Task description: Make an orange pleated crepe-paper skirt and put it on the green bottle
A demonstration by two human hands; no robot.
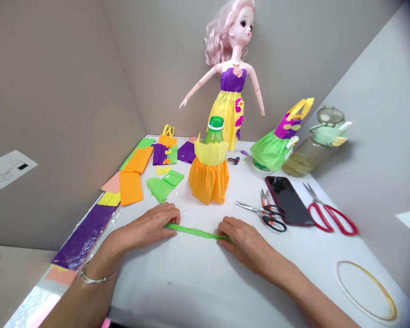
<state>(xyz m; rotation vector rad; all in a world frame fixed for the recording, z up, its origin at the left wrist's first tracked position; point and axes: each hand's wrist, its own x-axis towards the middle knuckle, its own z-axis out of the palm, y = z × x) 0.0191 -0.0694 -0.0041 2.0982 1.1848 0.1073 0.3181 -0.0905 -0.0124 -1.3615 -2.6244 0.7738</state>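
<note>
A narrow strip of green crepe paper (pixel 198 232) lies across the white table (pixel 177 282), pressed down or pinched at both ends. My left hand (pixel 146 225) grips its left end, and a thin silver bangle (pixel 99 276) sits on that wrist. My right hand (pixel 242 241) holds the other end, fingers curled over the paper. Just beyond the strip stands a green bottle dressed in an orange and yellow paper skirt (pixel 208 180). Small green paper pieces (pixel 164 186) lie near my left hand, and black-handled scissors (pixel 263 214) lie right of my right hand.
A doll in a purple and yellow paper dress (pixel 230 91) stands at the back. Nearby are a green paper dress (pixel 271 148), a phone (pixel 287 200), red-handled scissors (pixel 331 214), a water bottle (pixel 310 148), coloured paper sheets (pixel 131 182) and a thin hoop (pixel 365 291).
</note>
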